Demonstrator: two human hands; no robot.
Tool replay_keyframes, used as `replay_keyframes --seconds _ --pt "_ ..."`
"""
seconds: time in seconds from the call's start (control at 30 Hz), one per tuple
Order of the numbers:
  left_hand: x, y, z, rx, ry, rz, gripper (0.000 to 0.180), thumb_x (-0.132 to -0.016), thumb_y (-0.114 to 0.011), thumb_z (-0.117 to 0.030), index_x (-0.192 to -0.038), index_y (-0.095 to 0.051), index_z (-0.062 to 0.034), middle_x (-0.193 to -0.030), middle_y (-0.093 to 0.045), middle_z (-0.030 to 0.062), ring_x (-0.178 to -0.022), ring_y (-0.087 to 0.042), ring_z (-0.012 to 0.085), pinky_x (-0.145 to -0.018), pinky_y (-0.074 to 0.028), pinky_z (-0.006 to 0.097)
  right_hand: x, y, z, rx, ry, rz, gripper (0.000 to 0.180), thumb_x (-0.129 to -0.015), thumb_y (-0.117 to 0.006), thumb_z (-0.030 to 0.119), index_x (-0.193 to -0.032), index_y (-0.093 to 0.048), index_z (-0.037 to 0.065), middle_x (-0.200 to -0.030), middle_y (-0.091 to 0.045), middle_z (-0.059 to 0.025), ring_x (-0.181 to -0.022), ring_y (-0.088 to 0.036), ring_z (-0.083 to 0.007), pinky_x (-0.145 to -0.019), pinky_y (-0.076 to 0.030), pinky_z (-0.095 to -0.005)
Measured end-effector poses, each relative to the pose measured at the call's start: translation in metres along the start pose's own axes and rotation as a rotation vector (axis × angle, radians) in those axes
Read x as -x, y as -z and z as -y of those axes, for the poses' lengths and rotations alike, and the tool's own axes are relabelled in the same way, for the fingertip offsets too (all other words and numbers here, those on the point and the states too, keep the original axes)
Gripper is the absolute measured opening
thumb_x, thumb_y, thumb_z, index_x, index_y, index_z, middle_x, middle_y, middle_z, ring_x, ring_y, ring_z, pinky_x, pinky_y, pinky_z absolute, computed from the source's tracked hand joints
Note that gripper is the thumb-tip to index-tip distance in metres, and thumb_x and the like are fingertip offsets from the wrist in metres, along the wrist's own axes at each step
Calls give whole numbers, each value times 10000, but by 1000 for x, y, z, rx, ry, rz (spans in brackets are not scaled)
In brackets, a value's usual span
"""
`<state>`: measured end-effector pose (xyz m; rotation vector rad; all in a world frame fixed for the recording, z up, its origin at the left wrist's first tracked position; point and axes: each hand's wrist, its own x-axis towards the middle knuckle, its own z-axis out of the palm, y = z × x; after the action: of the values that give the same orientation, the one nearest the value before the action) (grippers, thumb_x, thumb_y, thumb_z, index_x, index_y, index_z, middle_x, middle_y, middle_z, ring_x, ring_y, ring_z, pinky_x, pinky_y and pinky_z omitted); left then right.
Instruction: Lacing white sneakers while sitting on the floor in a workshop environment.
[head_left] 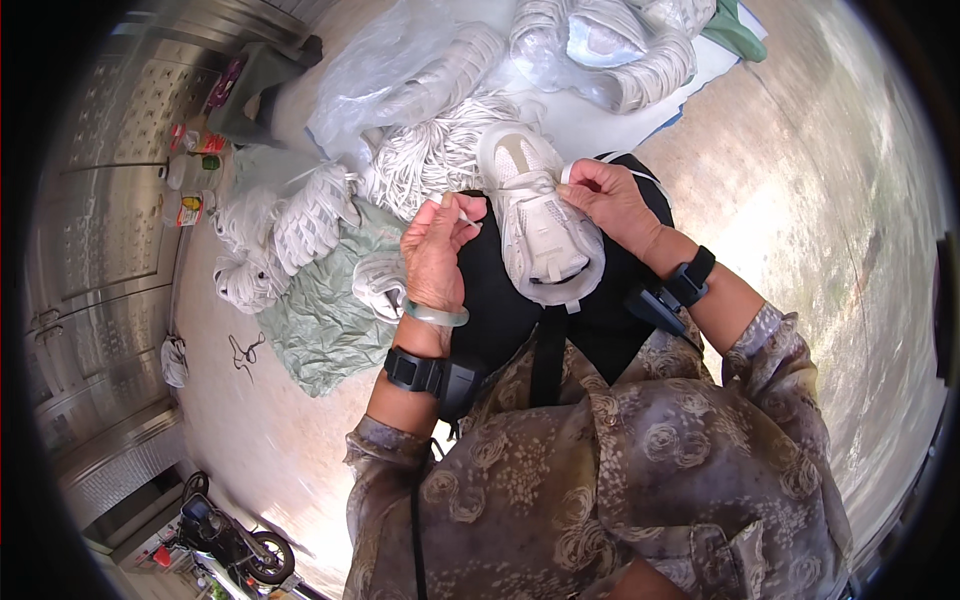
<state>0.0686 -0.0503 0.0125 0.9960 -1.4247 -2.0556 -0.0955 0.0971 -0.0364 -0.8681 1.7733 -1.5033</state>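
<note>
A white and beige sneaker (545,232) lies on the black cloth (480,290) over my lap, toe pointing away from me and heel opening toward me. Left of it, my left hand (436,245) pinches a white shoelace, whose tip (470,220) sticks out from the fingers. At the shoe's right side my right hand (612,205) is closed, thumb and finger pinching the lace close to the upper. Some lace crosses the front of the shoe. A loose strand of white lace (640,174) runs out beyond the right hand.
A heap of white laces (425,150) lies just beyond the shoe. Bagged sneakers (600,50) sit at the far side. More shoes (315,215) rest at the left by a green sheet (325,310). Bottles (190,175) stand along the metal door (100,200); a motorbike (235,540) is lower left.
</note>
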Motion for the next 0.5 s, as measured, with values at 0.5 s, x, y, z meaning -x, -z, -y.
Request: replay_keyframes --seconds 0.5 --pt "-7 -21 32 14 -107 7 81 -877 -556 -128 -862 -510 -63 -596 -539 -4 -452 -473 56 -389 -325 174 9 0 -3 123 27 -61 208 -823 -626 165 -723 -509 24 -609 -449 20 -580 -375 -61 -525 -357 -219"
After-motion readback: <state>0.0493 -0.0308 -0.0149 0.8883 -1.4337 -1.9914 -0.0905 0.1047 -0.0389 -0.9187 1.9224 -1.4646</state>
